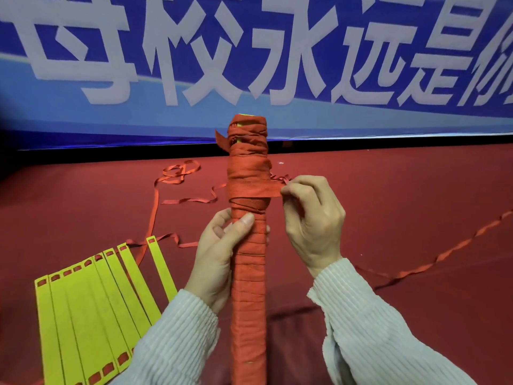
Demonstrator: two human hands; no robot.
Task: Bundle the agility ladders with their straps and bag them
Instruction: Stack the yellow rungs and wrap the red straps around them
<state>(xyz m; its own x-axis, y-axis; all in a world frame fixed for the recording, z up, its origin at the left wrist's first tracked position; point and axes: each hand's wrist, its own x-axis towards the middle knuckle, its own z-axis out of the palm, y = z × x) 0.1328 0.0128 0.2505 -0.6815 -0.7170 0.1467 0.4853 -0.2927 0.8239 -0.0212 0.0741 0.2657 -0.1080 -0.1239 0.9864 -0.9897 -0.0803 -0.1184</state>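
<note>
Down on the left, a second ladder (97, 309) lies flat on the red floor covering (416, 190), its yellow slats fanned out side by side with red strap threaded through the slots at their ends. A loose red strap (166, 201) runs up from those slats and curls into loops on the floor further back.

The person's left hand (219, 262) grips the bundle (248, 245) about midway up, the thumb pressed flat across its front and the fingers curled round behind. The bundle itself stands upright in the middle, a long stack of slats wound almost wholly in red strap; the wraps are neat and even low down, thicker and messier near the top, where a bit of yellow shows through.

To the right, the right hand (313, 218) sits just beside the bundle, its fingers bent in and pinching the strap end (270, 191), which comes off the wrapping level and taut. Both arms wear pale ribbed sleeves (374, 329).

Further right, another length of red strap (449, 250) trails across the floor toward the edge. Behind everything hangs a blue banner (83, 112) with large white characters.
</note>
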